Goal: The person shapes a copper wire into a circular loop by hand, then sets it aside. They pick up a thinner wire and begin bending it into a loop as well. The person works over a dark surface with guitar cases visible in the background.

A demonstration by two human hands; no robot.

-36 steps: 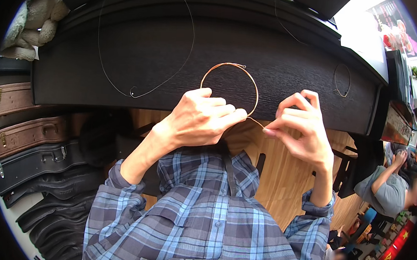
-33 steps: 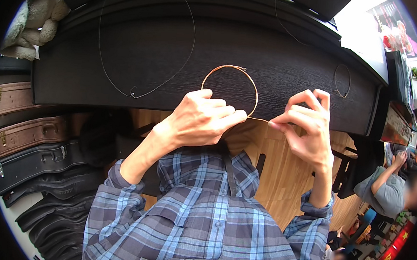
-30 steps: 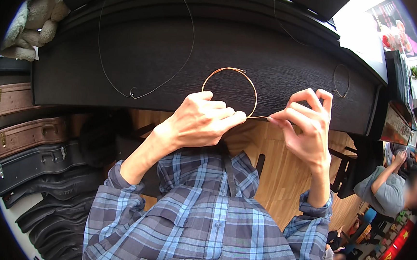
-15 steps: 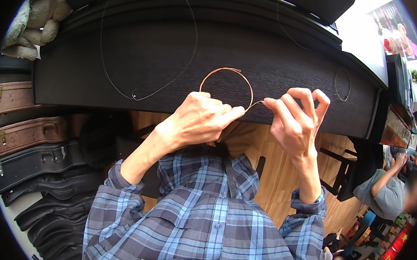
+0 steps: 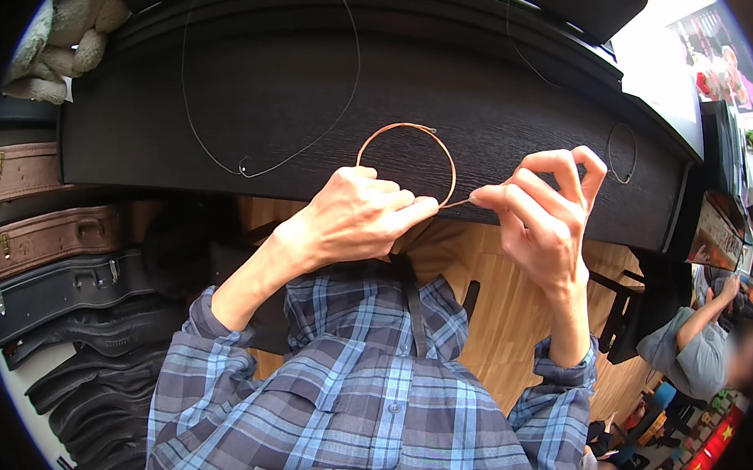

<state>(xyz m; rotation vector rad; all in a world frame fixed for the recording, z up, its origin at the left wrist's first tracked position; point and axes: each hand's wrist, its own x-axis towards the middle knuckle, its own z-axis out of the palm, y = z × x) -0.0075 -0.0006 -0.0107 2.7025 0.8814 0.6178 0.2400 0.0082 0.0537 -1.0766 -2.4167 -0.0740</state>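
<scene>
A copper-coloured wound guitar string (image 5: 402,125) is coiled into a ring above the front edge of the black wooden surface. My left hand (image 5: 352,211) is closed around the lower part of the ring, its thumb pressing near the right side. From there a short free length runs to my right hand (image 5: 551,214), where thumb and index finger pinch it. The other fingers of that hand are raised and curled. A small ball end shows at the ring's top right. What lies inside my left fist is hidden.
On the black surface (image 5: 276,53) lie a large loop of thin silver string (image 5: 357,72) and a small coiled string (image 5: 634,157). Brown and black instrument cases (image 5: 53,236) are stacked at left, below a plush toy (image 5: 77,26). Another person (image 5: 692,349) sits at far right.
My right hand has shifted slightly right and down. The free length between my hands now looks straighter. My left hand keeps its hold on the ring.
</scene>
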